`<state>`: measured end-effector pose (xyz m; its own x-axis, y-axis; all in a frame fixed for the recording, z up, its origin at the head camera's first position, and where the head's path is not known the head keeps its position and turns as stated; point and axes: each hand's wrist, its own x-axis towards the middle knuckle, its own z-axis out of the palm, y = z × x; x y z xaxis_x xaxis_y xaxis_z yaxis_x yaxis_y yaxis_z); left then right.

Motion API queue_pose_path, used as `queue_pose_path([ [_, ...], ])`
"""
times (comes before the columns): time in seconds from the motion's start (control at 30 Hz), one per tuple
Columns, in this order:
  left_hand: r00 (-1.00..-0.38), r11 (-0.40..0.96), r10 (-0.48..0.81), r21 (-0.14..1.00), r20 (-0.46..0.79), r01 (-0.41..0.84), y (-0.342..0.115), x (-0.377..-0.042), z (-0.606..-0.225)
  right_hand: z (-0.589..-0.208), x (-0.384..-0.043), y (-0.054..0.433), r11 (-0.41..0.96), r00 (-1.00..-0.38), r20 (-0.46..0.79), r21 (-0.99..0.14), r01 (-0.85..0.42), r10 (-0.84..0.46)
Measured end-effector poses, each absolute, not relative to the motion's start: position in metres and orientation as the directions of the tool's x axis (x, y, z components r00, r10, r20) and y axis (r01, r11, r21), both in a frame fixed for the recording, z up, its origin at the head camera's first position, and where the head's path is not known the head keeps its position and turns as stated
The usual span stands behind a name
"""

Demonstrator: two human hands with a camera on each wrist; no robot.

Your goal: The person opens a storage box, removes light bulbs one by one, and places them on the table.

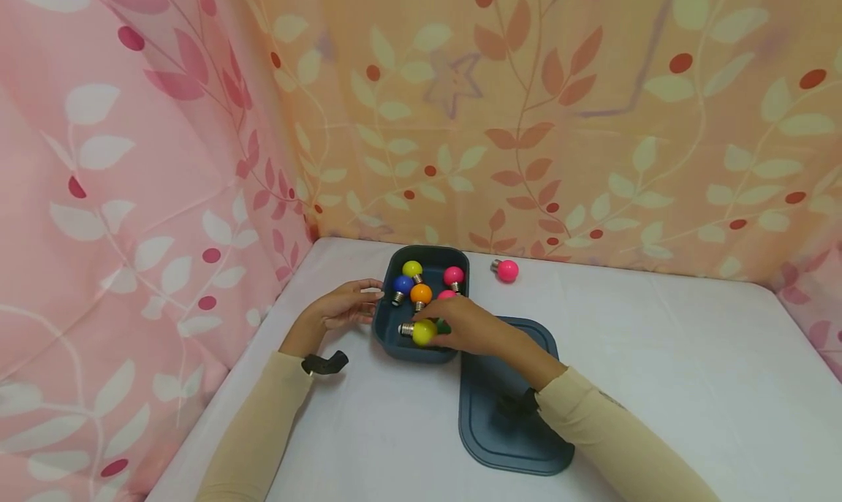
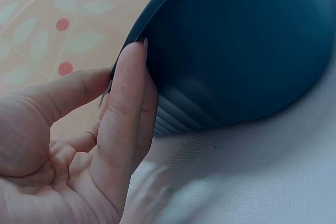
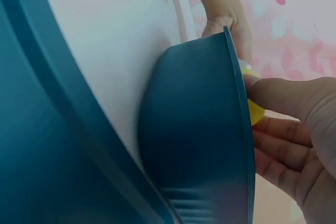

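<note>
In the head view my right hand [image 1: 463, 326] reaches over the near right side of a dark blue box [image 1: 395, 347], pinching a yellow light bulb [image 1: 424, 332] whose metal base points left. The right wrist view shows the yellow bulb [image 3: 255, 111] between thumb and fingers, just beyond the rim. My left hand [image 1: 349, 302] is at the box's left side, fingers fairly straight and their tips right at the rim [image 2: 137, 31]. Inside the box lie another yellow bulb [image 1: 412, 269], a blue bulb [image 1: 403, 285], an orange bulb [image 1: 421, 294] and pink bulbs [image 1: 454, 275]; my right hand partly hides a green one [image 1: 444, 326].
A pink bulb [image 1: 507, 271] lies on the white table [image 1: 658, 370] behind and right of the box. The dark blue lid [image 1: 506, 443] lies flat beside the box, under my right forearm. Patterned cloth [image 1: 408, 122] hangs behind and at the sides.
</note>
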<state>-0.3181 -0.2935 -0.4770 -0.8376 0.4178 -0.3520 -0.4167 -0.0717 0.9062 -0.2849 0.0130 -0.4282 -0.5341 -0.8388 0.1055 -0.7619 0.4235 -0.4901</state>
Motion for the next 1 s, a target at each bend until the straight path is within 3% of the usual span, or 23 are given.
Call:
queue_pose_path([
  [0.27,-0.845,-0.050,0.404,0.913,-0.351,-0.404,-0.294,-0.320,-0.479,-0.434,-0.285,0.029,0.350,-0.570,0.238,-0.588,-0.729,-0.786],
  [1.0,-0.837,-0.071,0.409,0.901,-0.365,-0.427,-0.294,-0.318,-0.478,-0.442,-0.288,0.063,0.270,-0.621,0.413,-0.643,-0.717,-0.666],
])
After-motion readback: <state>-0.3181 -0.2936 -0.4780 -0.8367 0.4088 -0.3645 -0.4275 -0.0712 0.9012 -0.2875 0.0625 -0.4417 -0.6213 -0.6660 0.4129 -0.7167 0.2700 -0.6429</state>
